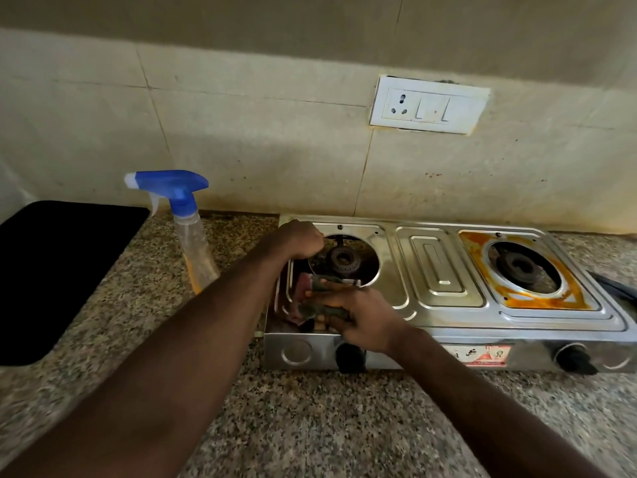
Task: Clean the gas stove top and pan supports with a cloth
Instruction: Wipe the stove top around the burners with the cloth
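Though half hidden under fingers, reads as a cloth (310, 293), crumpled, green and pink. Lies on the front-left corner of the stove (437, 270) top, just in front of the left burner (343, 261). Held by the right hand (362, 319), fingers curled round the bundle and pressing it onto the steel, wrist crossing the front edge over the left knob (350, 357).

Reaching in from lower left: left hand (300, 238), fingers curled tight into a fist. Sits at the stove's back-left rim, just beside the left burner. Cannot tell whether touching the steel.

Stove: stands on speckled counter (310, 426), back close to the tiled wall (241, 132). Shows shiny steel round the left burner and across the middle panel. Shows orange stain (475, 253) ringing the right burner (520, 267). Carries the right knob (575, 360) and a red-and-white sticker (486, 355) on the front face.

Left of stove, just beyond the left forearm: spray bottle (193, 232), upright, blue trigger head, clear body, orange liquid low down. Farther left: black mat (51, 270), flat on counter. On wall above stove: white socket plate (429, 105) with switches. At far right behind stove: dark hose (613, 288), cut off by the frame edge.
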